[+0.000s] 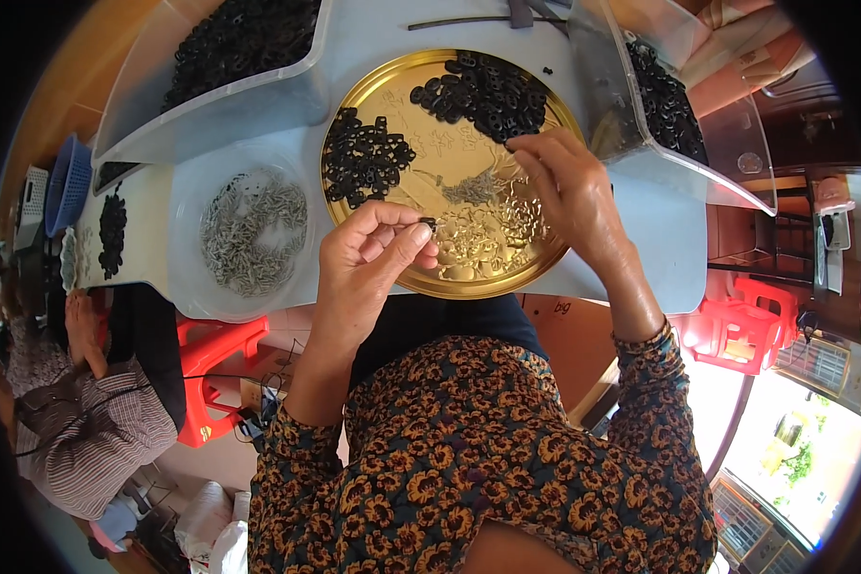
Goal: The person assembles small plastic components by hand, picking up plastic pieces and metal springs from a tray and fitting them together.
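In front of me lies a round gold tray (339, 212). My left hand (364, 263) is over its near left rim, thumb and fingers pinched on a small black plastic piece (429, 223). My right hand (574, 196) reaches over the right side, its thumb and forefinger close together at the near edge of a pile of black plastic pieces (488, 96); anything between these fingertips is too small to make out. A second pile of black pieces (364, 158) lies at the tray's left. Small grey metal pins (474, 188) are heaped near the middle.
Left of the tray, a clear round tub (255, 232) holds many metal pins. Clear bins of black pieces stand at back left (244, 57) and right (665, 105). Another person (115, 402) sits at left by a red stool (215, 373). A red chair (751, 325) stands at right.
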`<control>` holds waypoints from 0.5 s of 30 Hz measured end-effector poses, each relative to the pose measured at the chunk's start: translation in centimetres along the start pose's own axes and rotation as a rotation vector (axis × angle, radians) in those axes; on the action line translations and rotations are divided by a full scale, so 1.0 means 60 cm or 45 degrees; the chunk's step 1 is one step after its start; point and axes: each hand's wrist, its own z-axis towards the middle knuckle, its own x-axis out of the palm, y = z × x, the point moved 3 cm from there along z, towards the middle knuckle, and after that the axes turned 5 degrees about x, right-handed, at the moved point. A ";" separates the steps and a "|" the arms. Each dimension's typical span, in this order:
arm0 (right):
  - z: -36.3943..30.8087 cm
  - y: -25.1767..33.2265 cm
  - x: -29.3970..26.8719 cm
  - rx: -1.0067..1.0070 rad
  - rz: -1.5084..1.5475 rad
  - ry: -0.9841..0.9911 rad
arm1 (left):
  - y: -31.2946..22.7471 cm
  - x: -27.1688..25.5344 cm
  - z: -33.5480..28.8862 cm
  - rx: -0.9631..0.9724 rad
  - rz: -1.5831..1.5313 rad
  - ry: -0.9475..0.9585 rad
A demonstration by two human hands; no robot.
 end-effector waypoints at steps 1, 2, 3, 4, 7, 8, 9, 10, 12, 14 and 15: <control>0.003 -0.009 0.000 0.069 -0.104 -0.007 | 0.000 -0.003 -0.002 -0.009 -0.016 -0.003; 0.006 -0.016 0.001 0.139 -0.209 -0.014 | 0.002 -0.007 -0.004 -0.008 -0.016 -0.007; 0.009 -0.019 0.005 0.139 -0.210 -0.013 | 0.005 -0.009 -0.005 -0.021 -0.021 -0.017; 0.010 -0.023 0.010 0.151 -0.307 0.011 | 0.007 -0.011 -0.006 -0.034 -0.026 -0.027; 0.013 -0.019 0.019 0.164 -0.422 0.068 | 0.006 -0.015 -0.008 -0.058 -0.064 -0.050; 0.013 -0.016 0.022 0.165 -0.440 0.101 | 0.004 -0.016 -0.008 -0.060 -0.065 -0.052; 0.013 -0.015 0.023 0.165 -0.438 0.104 | 0.002 -0.017 -0.010 -0.063 -0.066 -0.050; 0.012 -0.012 0.023 0.138 -0.382 0.126 | 0.001 -0.018 -0.011 -0.066 -0.068 -0.049; 0.012 -0.013 0.021 0.113 -0.324 0.150 | 0.002 -0.021 -0.012 -0.068 -0.072 -0.054; 0.017 -0.017 0.016 0.091 -0.272 0.080 | 0.004 -0.022 -0.012 -0.070 -0.076 -0.057; 0.020 -0.017 0.015 0.093 -0.270 0.082 | 0.004 -0.023 -0.011 -0.069 -0.078 -0.051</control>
